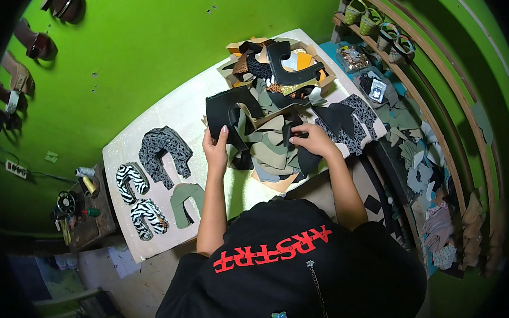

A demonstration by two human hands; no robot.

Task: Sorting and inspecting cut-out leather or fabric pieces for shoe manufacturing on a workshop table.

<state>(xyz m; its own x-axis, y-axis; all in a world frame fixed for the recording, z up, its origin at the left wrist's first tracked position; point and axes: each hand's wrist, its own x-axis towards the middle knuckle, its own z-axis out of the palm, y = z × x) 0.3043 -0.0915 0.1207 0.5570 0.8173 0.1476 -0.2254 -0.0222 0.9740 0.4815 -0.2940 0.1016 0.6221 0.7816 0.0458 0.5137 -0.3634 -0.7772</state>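
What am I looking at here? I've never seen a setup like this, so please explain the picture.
There is no robot, just a person's bare hands. The single picture comes from a fisheye camera on their head, looking down, so straight edges bend.

The left hand holds a black U-shaped piece; the right hand seems to pinch a small black piece.

On the pale table lie zebra-striped U-shaped pieces, a grey-and-black patterned U-shaped stack, an olive U-shaped piece and, beyond the hands, an open box of mixed cut pieces.
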